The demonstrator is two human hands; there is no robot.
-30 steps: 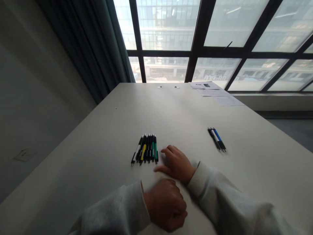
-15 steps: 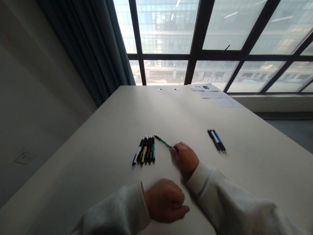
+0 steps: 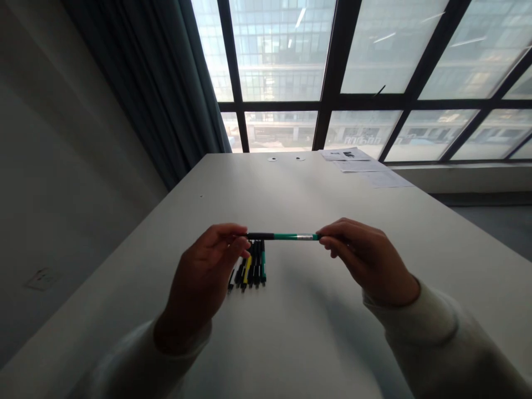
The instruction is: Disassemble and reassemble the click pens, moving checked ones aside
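Observation:
A green and black pen is held level above the table, stretched between my two hands. My left hand pinches its black end between thumb and fingertips. The other end is gripped the same way by my right hand. Behind and below the held pen, a row of several pens lies on the table, mostly black, with a yellow one and a green one among them. My left hand and the held pen hide the tops of some of these.
The white table reaches toward the windows. Sheets of paper lie at its far right, and two small round white pieces are near the far edge. A dark curtain hangs at the left.
My right hand has lifted the green pen off the table. My left hand has come up and left and now grips its other end. The pens on the right are now hidden behind my right hand.

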